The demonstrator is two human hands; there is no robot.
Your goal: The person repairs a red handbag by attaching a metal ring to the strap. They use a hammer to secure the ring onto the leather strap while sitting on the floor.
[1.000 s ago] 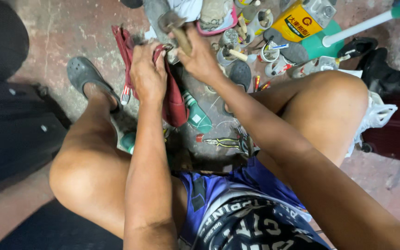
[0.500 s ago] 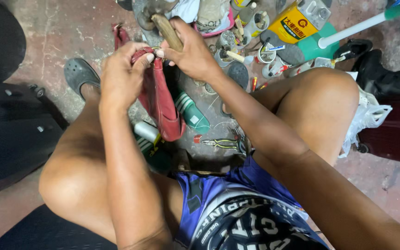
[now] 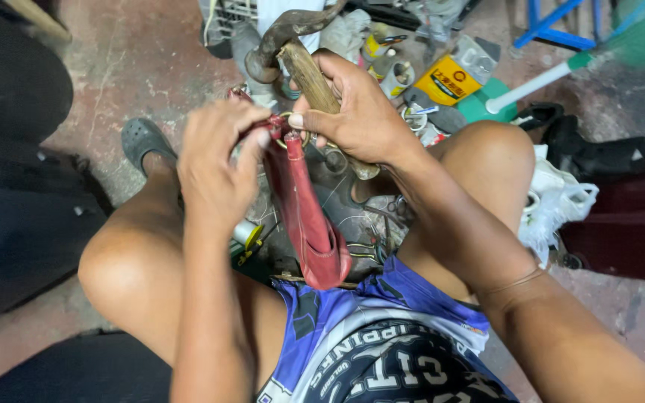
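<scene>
Seated low on the stained concrete floor (image 3: 151, 67), knees apart. My left hand (image 3: 218, 160) is closed in a pinch on the top end of the dark red leather strap-like piece (image 3: 304, 201), right at its small metal ring (image 3: 293, 123). My right hand (image 3: 363, 112) is wrapped around the worn wooden handle of a hammer (image 3: 307, 71), thumb pressed against the same ring. The rusty curved metal head (image 3: 285, 33) sits just beyond the strap's top. The strap hangs from the pinch down between my thighs, its folded lower end just above my blue printed shorts (image 3: 382, 328).

Risk, as I judge it: both thumbs crowd the ring, so a slip of the hammer would land on a fingertip. The pinch is narrow; a tug could pull the strap free.

Room: tight. Beyond the strap lies a clutter of small cans, tools and a yellow tin (image 3: 449, 78). My grey clog (image 3: 139, 142) is left of the strap, a white plastic bag (image 3: 561, 201) well to its right. Only the floor far left of the strap offers space.
</scene>
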